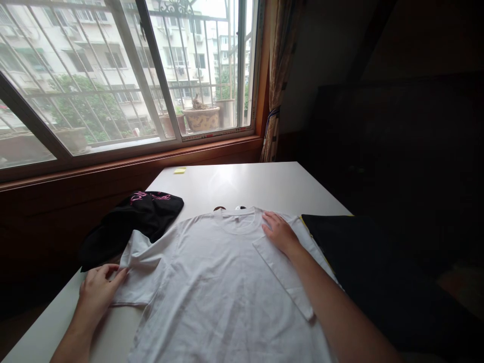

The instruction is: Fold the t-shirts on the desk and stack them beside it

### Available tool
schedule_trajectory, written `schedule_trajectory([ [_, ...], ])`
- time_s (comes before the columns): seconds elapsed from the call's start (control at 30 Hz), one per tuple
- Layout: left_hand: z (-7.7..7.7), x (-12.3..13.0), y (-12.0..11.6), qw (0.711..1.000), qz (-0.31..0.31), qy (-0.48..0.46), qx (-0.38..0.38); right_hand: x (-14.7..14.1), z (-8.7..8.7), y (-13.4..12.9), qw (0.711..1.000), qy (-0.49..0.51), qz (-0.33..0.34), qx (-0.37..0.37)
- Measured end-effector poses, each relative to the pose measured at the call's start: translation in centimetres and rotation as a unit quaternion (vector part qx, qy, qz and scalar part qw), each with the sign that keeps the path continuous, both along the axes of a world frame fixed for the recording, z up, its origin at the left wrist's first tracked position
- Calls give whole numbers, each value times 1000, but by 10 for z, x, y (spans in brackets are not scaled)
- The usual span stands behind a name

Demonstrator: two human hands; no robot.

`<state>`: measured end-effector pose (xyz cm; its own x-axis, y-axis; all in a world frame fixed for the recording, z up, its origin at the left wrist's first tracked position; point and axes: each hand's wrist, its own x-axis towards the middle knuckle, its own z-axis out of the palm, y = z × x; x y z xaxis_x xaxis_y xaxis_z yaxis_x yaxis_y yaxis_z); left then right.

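Note:
A white T-shirt (pixel 219 272) lies spread on the white table, its round collar pointing away from me. Its right sleeve is folded inward over the body, while the left sleeve reaches out to the left, with a raised crease. My left hand (pixel 100 285) pinches the edge of that left sleeve between thumb and fingers. On the right shoulder beside the collar, my right hand (pixel 279 233) lies flat with its fingers stretched out over the fabric.
Black cloth with pink lettering (pixel 151 209) hangs over the table's left edge. Dark cloth with a yellow edge (pixel 340 242) lies at the right. A yellow note (pixel 180 171) is at the far left of the white table (pixel 242 186). Two small round items peek out behind the collar.

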<state>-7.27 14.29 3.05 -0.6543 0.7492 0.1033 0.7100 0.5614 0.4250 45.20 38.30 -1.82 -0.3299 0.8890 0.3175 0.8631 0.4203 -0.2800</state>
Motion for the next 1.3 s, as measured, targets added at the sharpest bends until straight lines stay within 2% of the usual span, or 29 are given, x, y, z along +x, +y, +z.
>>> schedule_trajectory([
  [0.23, 6, 4, 0, 998, 42, -34, -21, 0, 3, -2, 1000, 8, 4, 1],
  [0.37, 12, 8, -7, 996, 70, -41, 38, 0, 4, -3, 1000, 14, 6, 7],
  [0.5, 30, 25, -12, 988, 63, -55, 130, 1, 3, -3, 1000, 20, 10, 13],
  [0.6, 51, 40, -12, 984, 38, -12, 176, 1, 2, -2, 1000, 24, 14, 14],
  [0.73, 76, 61, -7, 963, -92, 79, 241, 1, 1, -2, 999, 30, 16, 16],
  [0.8, 83, 75, -2, 938, -175, 121, 275, 1, 1, -2, 999, 33, 17, 17],
  [0.9, 86, 105, 5, 887, -321, 131, 306, 1, 2, -3, 999, 37, 19, 18],
  [1.0, 79, 140, 7, 833, -464, 127, 275, 1, 3, -3, 999, 39, 21, 19],
  [1.1, 63, 169, 4, 791, -571, 125, 179, 1, 3, -4, 999, 40, 21, 18],
  [1.2, 46, 180, -2, 772, -614, 125, 105, 0, 4, -5, 999, 39, 20, 13],
  [1.3, 33, 168, -7, 778, -609, 127, 87, -1, 6, -6, 999, 39, 15, 6],
])
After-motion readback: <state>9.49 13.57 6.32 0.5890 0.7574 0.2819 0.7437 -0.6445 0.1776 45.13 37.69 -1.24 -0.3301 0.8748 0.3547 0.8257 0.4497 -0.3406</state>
